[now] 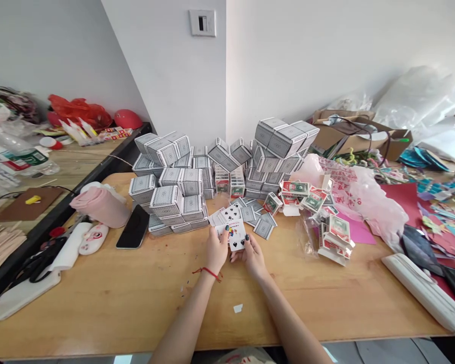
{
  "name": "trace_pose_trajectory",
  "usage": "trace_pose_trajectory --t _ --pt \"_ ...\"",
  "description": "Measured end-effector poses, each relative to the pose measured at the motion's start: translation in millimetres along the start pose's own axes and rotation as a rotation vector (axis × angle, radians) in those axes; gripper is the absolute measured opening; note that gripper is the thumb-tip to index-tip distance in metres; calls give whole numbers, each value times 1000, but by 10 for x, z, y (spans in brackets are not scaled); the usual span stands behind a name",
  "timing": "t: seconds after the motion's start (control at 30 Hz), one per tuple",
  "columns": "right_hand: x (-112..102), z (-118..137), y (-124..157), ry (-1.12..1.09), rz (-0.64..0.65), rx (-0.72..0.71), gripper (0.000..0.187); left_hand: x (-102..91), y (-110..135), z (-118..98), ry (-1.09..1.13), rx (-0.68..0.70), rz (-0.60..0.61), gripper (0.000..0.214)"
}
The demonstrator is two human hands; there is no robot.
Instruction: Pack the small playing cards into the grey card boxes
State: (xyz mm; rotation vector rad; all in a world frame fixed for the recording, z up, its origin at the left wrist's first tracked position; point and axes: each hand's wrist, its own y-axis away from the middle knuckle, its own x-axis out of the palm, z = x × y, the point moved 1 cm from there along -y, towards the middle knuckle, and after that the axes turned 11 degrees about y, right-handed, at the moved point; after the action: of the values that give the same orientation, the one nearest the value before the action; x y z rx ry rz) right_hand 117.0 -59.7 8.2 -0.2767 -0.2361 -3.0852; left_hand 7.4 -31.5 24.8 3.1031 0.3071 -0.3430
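Note:
Both my hands meet at the middle of the wooden table (136, 303) and hold a small stack of playing cards (235, 236) face up. My left hand (215, 251), with a red string at the wrist, grips the stack's left edge. My right hand (252, 254) pinches its right lower corner. Just beyond the hands lie loose cards (250, 215), some face up, some showing grey backs. Behind them rises a pile of grey card boxes (182, 189).
A black phone (132, 227) and a pink roll (98, 206) lie to the left. Flat red-and-white card cartons (328, 222) and a pink plastic bag (364, 194) sit to the right. A scrap of paper (237, 308) lies near the front edge. Coloured paper clutter fills the far right.

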Motion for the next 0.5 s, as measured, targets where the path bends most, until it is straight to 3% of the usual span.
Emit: trace_pose_trajectory --t 0.13,0.27,0.33,0.4,0.5 --pt "-29 -39 -3 46 -33 16 42 126 64 39 27 44 -17 19" --pt "-120 -23 -11 162 -45 -2 33 70 66 7 150 133 -7 36" --pt "-170 -20 -20 189 -46 -3 30 7 24 -22 201 166 98 43" --pt "-204 -27 -33 175 -62 -3 28 -34 -26 -34 206 159 256 31" --pt "-213 -38 -52 110 -170 -3 29 -37 -79 1 296 64 359 26"
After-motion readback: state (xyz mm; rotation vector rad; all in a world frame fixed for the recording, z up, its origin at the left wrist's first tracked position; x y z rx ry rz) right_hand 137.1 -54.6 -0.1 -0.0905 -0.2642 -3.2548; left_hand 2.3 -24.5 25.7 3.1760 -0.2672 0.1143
